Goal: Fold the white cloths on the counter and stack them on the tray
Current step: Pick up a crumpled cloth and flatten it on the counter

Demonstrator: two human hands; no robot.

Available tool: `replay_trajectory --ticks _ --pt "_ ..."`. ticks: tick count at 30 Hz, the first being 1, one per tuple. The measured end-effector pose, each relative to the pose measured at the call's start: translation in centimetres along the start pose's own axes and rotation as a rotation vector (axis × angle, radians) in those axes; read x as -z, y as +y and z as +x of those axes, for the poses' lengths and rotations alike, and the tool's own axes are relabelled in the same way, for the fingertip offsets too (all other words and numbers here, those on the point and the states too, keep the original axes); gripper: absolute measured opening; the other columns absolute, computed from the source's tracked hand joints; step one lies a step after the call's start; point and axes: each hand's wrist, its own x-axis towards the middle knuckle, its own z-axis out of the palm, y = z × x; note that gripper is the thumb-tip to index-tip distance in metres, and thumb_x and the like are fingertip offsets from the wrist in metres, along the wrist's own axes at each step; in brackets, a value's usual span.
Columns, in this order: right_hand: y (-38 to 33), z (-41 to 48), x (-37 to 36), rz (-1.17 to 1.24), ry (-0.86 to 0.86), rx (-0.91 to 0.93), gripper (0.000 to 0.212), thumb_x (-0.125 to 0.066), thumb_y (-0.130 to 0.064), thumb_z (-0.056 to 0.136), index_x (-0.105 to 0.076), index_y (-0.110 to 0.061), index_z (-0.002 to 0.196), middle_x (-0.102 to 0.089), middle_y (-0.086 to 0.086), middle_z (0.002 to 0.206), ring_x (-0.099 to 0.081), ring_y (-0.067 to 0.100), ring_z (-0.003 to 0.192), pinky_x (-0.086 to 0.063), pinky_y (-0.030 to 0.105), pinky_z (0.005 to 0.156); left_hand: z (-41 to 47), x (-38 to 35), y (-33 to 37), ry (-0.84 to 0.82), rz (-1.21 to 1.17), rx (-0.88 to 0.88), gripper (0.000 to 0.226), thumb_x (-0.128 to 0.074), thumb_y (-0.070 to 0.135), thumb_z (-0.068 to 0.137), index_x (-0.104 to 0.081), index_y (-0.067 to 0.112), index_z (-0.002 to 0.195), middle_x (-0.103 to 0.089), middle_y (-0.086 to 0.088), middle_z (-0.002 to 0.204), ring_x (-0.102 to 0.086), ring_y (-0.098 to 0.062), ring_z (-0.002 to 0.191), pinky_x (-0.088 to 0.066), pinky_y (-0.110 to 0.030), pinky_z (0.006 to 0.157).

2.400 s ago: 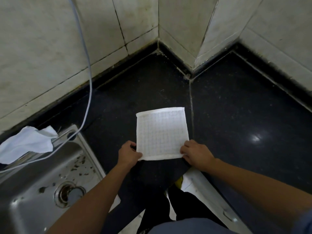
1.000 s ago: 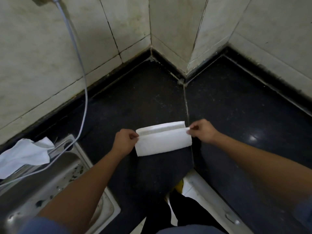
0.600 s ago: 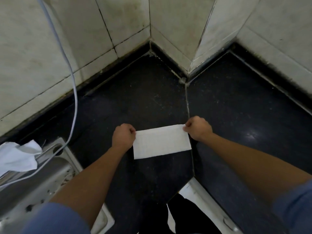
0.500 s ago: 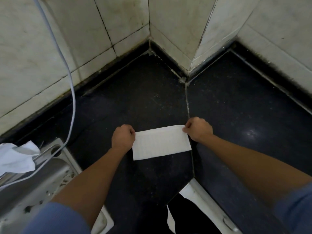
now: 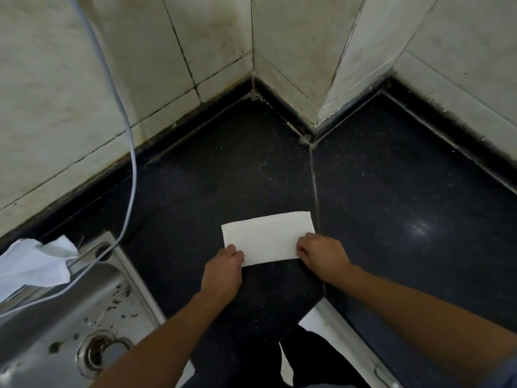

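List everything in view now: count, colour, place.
folded cloth: 1, white, flat on counter, centre
crumpled cloth: 1, white, on sink's far rim, left
sink: 1, steel, bottom left
drain: 1, steel, in sink
cable: 1, pale grey, hangs down left wall, crosses sink
counter: 1, black, fills the corner
wall tiles: several, off-white, behind counter
left hand: 1, pinching folded cloth's near-left corner
right hand: 1, pinching its near-right corner

Views: one, head-worn, wide-angle.
Facing: forward and down onto the counter (image 5: 391, 191), toward the tiled wall corner (image 5: 253, 51).
Range: close; forearms (image 5: 173, 331) enter from bottom edge.
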Motion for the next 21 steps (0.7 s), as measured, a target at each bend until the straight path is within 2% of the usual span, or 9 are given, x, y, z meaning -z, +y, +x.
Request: replay_trajectory --ticks 2,6,10,12,13,14,16,18,21 --pt "1.4 -1.0 0.0 0.019 0.045 -0.067 0.019 -0.049 -0.024 0.095 -0.066 -0.016 0.094 -0.063 0.001 0.097 -0.060 0.020 0.085 -0.048 0.033 0.071 -0.2 -0.3 -1.1 0.002 0.010 0.002 0.015 -0.066 -0.005 0.068 -0.063 0.008 0.075 -0.058 -0.008 0.084 -0.059 -0.027 0.073 -0.049 -0.036 0.055" --pt "2.9 -2.2 0.8 0.006 0.029 -0.154 0.019 -0.051 -0.027 0.095 -0.068 -0.020 0.094 -0.064 -0.001 0.098 -0.061 0.018 0.087 -0.046 0.029 0.071 -0.9 -0.5 -2.1 -0.011 0.093 -0.101 0.029 -0.078 -0.005 0.049 -0.064 0.014 0.066 -0.057 -0.001 0.074 -0.058 -0.018 0.061 -0.048 -0.028 0.044" --pt "2.7 -1.2 2.4 0.078 0.059 -0.284 0.015 -0.057 -0.029 0.091 -0.068 -0.020 0.096 -0.066 0.000 0.099 -0.062 0.020 0.087 -0.046 0.029 0.071 -0.4 0.3 -2.2 0.019 0.129 -0.131 0.026 -0.082 0.002 0.051 -0.069 0.014 0.070 -0.059 0.001 0.078 -0.059 -0.017 0.067 -0.050 -0.028 0.048" --pt "2.0 0.1 3.3 0.139 0.114 -0.360 0.017 -0.058 -0.030 0.090 -0.067 -0.019 0.098 -0.067 0.003 0.098 -0.063 0.024 0.087 -0.046 0.031 0.070 0.5 1.0 -2.1 0.019 0.153 -0.129 0.030 -0.080 0.003 0.056 -0.071 0.010 0.083 -0.062 -0.005 0.094 -0.061 -0.023 0.080 -0.055 -0.032 0.059" --pt "1.5 0.8 3.6 0.144 0.124 -0.391 0.019 -0.058 -0.033 0.090 -0.066 -0.018 0.100 -0.067 0.003 0.098 -0.063 0.025 0.088 -0.045 0.030 0.069 1.0 1.2 -1.9 0.003 0.164 -0.122 0.034 -0.077 0.004 0.063 -0.070 0.009 0.096 -0.061 -0.009 0.109 -0.061 -0.026 0.093 -0.055 -0.035 0.070" --pt "1.0 1.3 3.7 0.124 0.119 -0.408 0.023 -0.057 -0.036 0.091 -0.064 -0.017 0.102 -0.067 0.003 0.098 -0.063 0.025 0.089 -0.043 0.029 0.067 1.5 1.4 -1.8 -0.019 0.178 -0.116 0.039 -0.071 0.007 0.072 -0.065 0.008 0.111 -0.054 -0.013 0.127 -0.055 -0.030 0.110 -0.052 -0.038 0.084" --pt "0.0 2.2 3.6 0.049 0.092 -0.415 0.030 -0.056 -0.041 0.092 -0.060 -0.016 0.107 -0.066 0.004 0.101 -0.063 0.025 0.091 -0.041 0.030 0.067 2.0 1.7 -2.0 -0.108 0.223 -0.107 0.047 -0.056 0.014 0.089 -0.047 0.009 0.136 -0.028 -0.014 0.152 -0.030 -0.030 0.138 -0.034 -0.040 0.108" --pt "-0.7 2.8 3.2 0.044 0.056 -0.469 0.032 -0.061 -0.039 0.090 -0.058 -0.014 0.110 -0.065 0.006 0.104 -0.064 0.026 0.093 -0.044 0.032 0.069 2.0 1.7 -2.5 -0.159 0.232 -0.096 0.051 -0.048 0.020 0.096 -0.035 0.011 0.145 -0.013 -0.012 0.158 -0.013 -0.026 0.146 -0.022 -0.038 0.115" --pt "-1.0 3.4 3.2 0.256 0.020 -0.637 0.030 -0.068 -0.028 0.085 -0.061 -0.012 0.109 -0.065 0.009 0.105 -0.064 0.029 0.094 -0.046 0.032 0.069 1.8 1.4 -3.2 -0.153 0.180 -0.103 0.054 -0.047 0.023 0.097 -0.029 0.015 0.148 -0.006 -0.006 0.160 -0.006 -0.021 0.148 -0.020 -0.036 0.116"
